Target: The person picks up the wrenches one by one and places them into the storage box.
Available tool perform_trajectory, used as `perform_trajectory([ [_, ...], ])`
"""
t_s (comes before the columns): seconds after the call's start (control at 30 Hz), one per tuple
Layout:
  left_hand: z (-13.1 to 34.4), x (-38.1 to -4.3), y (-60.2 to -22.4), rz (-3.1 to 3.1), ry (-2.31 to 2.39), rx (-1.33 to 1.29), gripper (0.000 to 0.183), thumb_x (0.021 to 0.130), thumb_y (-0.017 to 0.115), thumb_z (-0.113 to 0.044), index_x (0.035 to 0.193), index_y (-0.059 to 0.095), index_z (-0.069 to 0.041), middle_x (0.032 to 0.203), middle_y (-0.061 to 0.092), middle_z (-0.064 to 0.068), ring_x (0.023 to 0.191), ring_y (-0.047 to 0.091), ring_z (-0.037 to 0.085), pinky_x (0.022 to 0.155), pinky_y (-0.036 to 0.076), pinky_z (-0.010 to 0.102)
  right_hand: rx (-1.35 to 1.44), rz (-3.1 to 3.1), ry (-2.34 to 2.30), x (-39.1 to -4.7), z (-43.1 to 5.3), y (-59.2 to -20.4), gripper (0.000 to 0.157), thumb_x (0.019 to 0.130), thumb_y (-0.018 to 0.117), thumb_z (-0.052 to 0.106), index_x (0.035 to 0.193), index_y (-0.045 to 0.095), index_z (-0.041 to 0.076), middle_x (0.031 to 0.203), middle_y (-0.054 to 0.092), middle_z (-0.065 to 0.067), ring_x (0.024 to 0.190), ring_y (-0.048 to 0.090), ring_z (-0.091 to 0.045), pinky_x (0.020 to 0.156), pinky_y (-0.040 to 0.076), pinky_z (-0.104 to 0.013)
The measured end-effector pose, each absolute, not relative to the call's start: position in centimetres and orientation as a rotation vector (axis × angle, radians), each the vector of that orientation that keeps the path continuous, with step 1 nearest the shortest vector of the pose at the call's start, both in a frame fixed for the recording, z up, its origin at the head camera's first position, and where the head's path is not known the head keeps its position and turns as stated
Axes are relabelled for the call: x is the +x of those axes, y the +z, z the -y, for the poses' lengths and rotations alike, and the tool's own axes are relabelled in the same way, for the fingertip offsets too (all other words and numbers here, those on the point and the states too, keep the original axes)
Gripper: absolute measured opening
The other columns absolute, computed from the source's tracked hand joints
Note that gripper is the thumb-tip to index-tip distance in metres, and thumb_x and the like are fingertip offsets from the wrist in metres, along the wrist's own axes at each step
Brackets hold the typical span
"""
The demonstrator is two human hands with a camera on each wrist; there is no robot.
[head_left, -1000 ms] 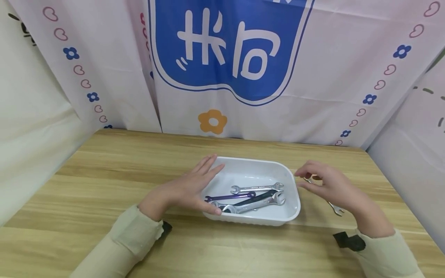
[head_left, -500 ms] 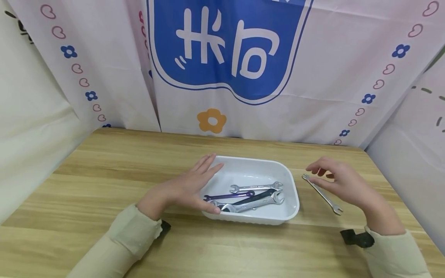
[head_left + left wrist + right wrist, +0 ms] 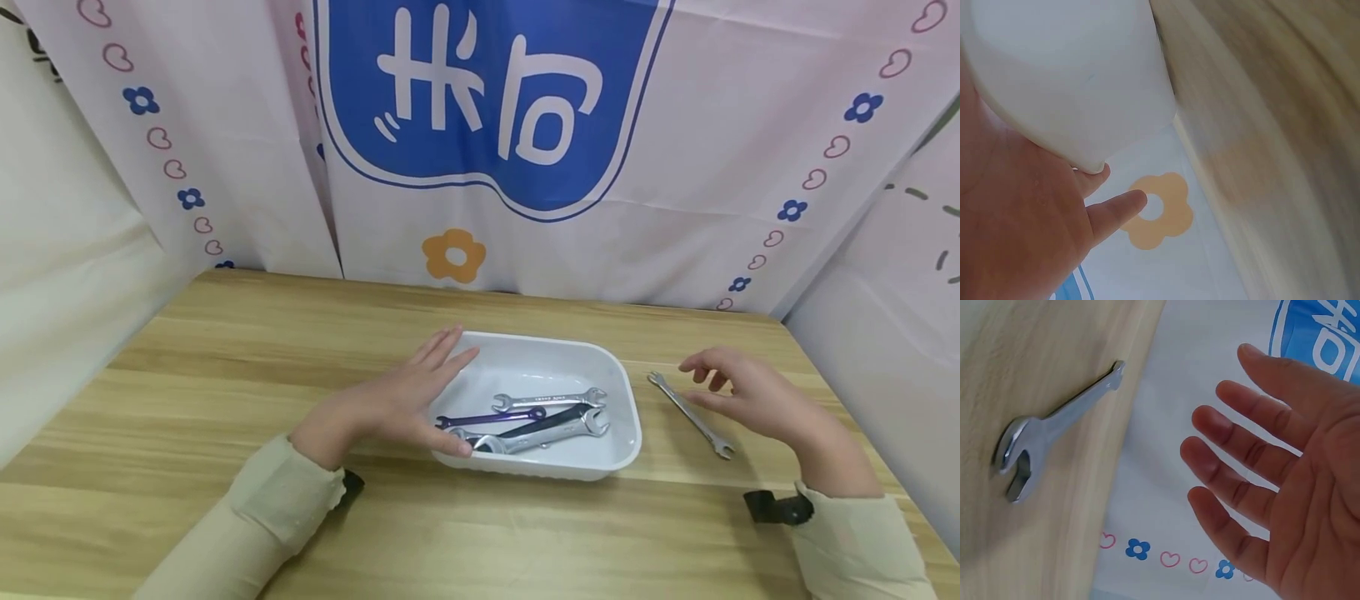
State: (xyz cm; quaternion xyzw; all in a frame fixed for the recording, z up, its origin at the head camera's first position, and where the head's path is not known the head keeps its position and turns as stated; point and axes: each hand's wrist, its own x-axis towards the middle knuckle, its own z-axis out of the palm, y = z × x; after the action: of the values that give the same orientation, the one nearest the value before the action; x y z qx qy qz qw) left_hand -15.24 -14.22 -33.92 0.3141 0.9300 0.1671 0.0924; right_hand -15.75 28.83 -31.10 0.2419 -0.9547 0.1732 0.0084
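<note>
A white plastic tray (image 3: 577,469) stands on the table with several wrenches inside. Among them I see a silver open-end wrench (image 3: 551,402), a purple one (image 3: 491,418) and a larger silver one (image 3: 547,434) lying over a dark tool. My left hand (image 3: 393,412) rests on the tray's left side, fingers spread and thumb at the near rim; the left wrist view shows its palm against the wall. Right of the tray a silver double open-end wrench (image 3: 690,415) lies alone on the wood. Just to its right, my right hand (image 3: 757,404) hovers with relaxed fingers, holding nothing.
The wooden table (image 3: 225,392) ends at a white printed cloth (image 3: 712,167) hanging behind it. More pale cloth closes off the left and right sides. Bare wood shows left of the tray and in front of it.
My right hand has drawn away to the right from the lone wrench, uncovering it on the table. The left hand stays at the tray. The head view has shifted slightly.
</note>
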Motion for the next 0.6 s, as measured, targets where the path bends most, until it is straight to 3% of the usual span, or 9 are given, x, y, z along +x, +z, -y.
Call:
perform_trajectory([
  [0.6,14.1,-15.2,-33.6,-2.746,0.477,0.929,0.119,0.059,0.05,-0.087,0.15,0.004,-0.025,0.153,-0.022,-0.004,0.143,-0.014,0.024,0.109,0.022,0.055,0.668,3.19,0.624,-17.0,-30.7,-33.4,0.04,0.08,0.071,0.017,0.111,0.058,-0.006,0.085,0.057,-0.001,0.069,0.051,-0.008,0.059,0.044,-0.022],
])
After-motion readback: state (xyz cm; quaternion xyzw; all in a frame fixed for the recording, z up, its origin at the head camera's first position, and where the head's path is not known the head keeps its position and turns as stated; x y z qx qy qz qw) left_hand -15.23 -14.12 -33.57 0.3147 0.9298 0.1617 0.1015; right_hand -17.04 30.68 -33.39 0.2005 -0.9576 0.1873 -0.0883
